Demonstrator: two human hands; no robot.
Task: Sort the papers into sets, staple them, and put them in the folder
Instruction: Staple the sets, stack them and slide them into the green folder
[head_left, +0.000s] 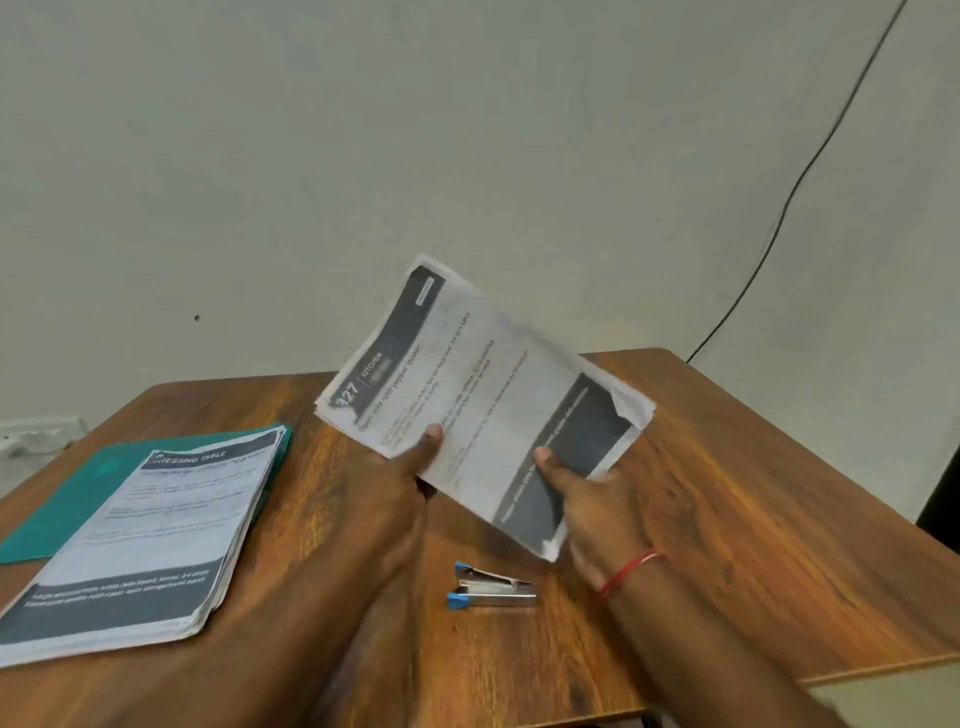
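Paper this thin looks light and floppy, so I keep the kitchen set (483, 400) lifted above the wooden table (727, 493), left hand (410, 467) and right hand (587, 499) pinching its near edge, thumbs on top.

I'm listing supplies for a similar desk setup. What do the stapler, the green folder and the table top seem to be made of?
Stapler: bright bare metal body, by its silvery shine, with blue ends that look like plastic.
Green folder: a thin, flat teal sheet with a smooth matte look, card or plastic; I cannot tell which.
Table top: brown wood grain with a slight sheen, real wood or laminate.
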